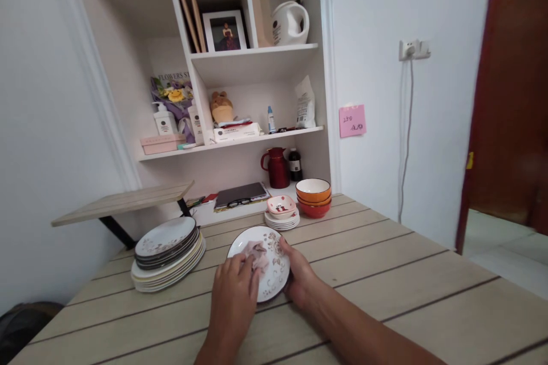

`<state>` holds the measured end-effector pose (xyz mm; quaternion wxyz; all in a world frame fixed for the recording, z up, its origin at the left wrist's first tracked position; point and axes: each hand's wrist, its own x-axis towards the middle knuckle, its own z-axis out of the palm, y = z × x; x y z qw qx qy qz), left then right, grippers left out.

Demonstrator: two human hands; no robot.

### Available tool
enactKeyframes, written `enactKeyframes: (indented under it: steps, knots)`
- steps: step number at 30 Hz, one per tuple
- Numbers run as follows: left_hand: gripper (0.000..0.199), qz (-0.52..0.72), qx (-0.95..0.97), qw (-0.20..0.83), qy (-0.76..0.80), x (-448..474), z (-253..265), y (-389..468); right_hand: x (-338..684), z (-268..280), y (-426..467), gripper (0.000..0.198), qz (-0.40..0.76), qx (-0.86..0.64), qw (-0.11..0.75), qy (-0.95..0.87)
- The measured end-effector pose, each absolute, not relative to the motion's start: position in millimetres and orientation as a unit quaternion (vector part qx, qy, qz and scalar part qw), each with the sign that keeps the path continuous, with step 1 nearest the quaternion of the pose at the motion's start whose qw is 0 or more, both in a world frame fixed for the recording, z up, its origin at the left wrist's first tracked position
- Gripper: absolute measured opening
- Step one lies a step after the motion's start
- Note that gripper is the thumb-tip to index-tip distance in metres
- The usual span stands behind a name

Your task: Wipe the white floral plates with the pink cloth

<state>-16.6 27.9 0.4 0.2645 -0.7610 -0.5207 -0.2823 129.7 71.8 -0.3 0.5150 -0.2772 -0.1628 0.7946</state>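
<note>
A white plate (274, 274) with a brown flower pattern and dark rim is held tilted above the table, its face toward me. My right hand (302, 274) grips its right edge, thumb on the face and fingers hidden behind. Against the plate's face, my left hand (234, 291) presses a crumpled pinkish cloth (258, 256), its fingers curled over it. To the left rises a stack of plates (166, 254), the patterned ones on top of plainer ones.
Small dishes (282, 218) with a square bowl (281, 206) on top and stacked orange-red bowls (314, 198) stand behind the plate. A raised wooden shelf (128, 202) overhangs the table's left rear. Farther back are a red jug (278, 168) and a dark laptop (241, 195).
</note>
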Motion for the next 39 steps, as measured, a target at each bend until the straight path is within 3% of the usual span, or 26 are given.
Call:
enactKeyframes:
  steps: [4, 8, 17, 25, 39]
  knots:
    - [0.030, -0.292, -0.819, 0.209, -0.448, -8, -3, 23, 136, 1, 75, 0.052, 0.805, -0.263, 0.498, -0.188]
    - [0.041, -0.285, -0.838, 0.188, -0.425, -5, -4, 23, 136, 2, 73, 0.044, 0.807, -0.252, 0.487, -0.220]
    - [0.043, -0.286, -0.729, 0.283, -0.553, -18, 1, 33, 128, -1, 59, 0.054, 0.795, -0.291, 0.412, -0.337]
    - [0.034, -0.242, -0.701, 0.228, -0.631, -33, -6, 41, 132, -5, 73, 0.049, 0.784, -0.327, 0.455, -0.269]
    - [0.037, -0.332, -0.791, 0.172, -0.485, -23, -19, 44, 131, -9, 73, 0.040, 0.787, -0.295, 0.482, -0.248]
